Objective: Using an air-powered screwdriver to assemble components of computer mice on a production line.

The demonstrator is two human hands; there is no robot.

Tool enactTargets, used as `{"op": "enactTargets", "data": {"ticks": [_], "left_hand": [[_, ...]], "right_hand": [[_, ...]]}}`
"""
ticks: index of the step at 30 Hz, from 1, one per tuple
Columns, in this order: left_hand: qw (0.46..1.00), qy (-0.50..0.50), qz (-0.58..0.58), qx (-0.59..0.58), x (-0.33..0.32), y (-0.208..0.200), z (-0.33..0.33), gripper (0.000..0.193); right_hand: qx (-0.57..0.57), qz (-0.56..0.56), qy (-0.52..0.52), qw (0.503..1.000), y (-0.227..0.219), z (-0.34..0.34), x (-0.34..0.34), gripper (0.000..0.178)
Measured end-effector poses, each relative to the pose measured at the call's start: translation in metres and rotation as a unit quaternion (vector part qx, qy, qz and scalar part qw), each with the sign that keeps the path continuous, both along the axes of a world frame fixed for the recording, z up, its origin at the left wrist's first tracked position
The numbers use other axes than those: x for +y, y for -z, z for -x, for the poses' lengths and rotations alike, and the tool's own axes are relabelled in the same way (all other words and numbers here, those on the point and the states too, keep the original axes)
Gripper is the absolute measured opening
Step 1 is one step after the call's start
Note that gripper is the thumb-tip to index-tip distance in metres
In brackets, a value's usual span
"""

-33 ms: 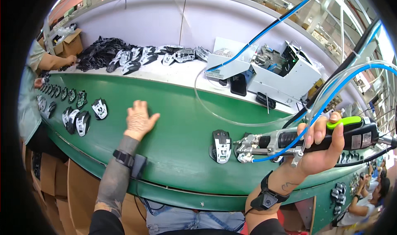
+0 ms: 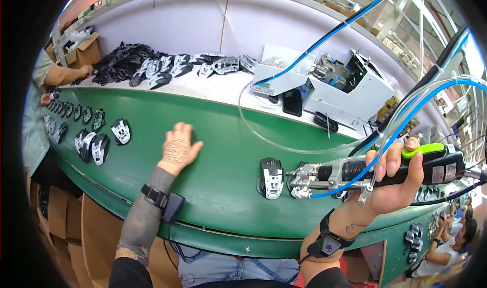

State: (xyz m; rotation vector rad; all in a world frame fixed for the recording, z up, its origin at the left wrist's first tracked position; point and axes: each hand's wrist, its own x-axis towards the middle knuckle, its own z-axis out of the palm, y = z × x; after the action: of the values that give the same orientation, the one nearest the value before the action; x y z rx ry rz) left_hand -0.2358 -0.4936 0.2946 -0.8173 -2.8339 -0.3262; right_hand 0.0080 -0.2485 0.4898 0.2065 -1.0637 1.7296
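In my right hand (image 2: 393,171), fingers closed around it, is a black power screwdriver (image 2: 350,170) with a green lever, lying nearly level. Its metal tip points left, close beside a black and white computer mouse body (image 2: 272,179) on the green work surface (image 2: 228,196). Another mouse body is partly hidden behind the tool's head. My left hand (image 2: 180,148) is palm down over the surface, fingers curled. A dark edge shows between its thumb and forefinger; the rest of that thing is hidden under the hand.
A loose mouse body (image 2: 121,131) and a group of mouse bodies (image 2: 99,149) lie at left. A co-worker's arm (image 2: 68,75) reaches toward black parts (image 2: 124,62). At the back right stands a white screw-feeding machine (image 2: 337,98). Blue hose (image 2: 355,171) and clear tubing cross the right side.
My left hand has shifted a little to the right. The mouse bodies at left sit slightly further left. My right hand and the screwdriver have hardly moved.
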Motion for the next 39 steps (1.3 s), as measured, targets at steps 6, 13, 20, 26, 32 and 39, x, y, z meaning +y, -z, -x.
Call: {"op": "enactTargets", "data": {"ticks": [6,13,20,26,32,39], "left_hand": [[0.778,0.173,-0.416,-0.437,0.063,-0.035,-0.058,0.047],[0.252,0.111,-0.656,-0.703,0.071,-0.019,-0.102,0.048],[0.284,0.137,-0.633,-0.708,0.066,-0.013,-0.109,0.052],[0.261,0.14,-0.654,-0.696,0.061,-0.022,-0.109,0.055],[0.263,0.169,-0.651,-0.692,0.062,-0.021,-0.108,0.055],[0.285,0.168,-0.644,-0.69,0.06,-0.024,-0.108,0.055]], "right_hand": [[-0.017,0.003,0.015,1.0,0.005,0.009,-0.004,0.022],[-0.012,0.007,0.082,0.997,0.012,0.028,-0.021,0.025],[-0.011,-0.033,-0.01,0.999,0.027,0.034,-0.016,0.025],[0.004,-0.054,-0.062,0.997,0.026,0.029,-0.012,0.026],[0.013,-0.047,-0.067,0.997,0.024,0.027,-0.012,0.025],[0.005,-0.052,-0.082,0.995,0.022,0.026,-0.011,0.023]]}}
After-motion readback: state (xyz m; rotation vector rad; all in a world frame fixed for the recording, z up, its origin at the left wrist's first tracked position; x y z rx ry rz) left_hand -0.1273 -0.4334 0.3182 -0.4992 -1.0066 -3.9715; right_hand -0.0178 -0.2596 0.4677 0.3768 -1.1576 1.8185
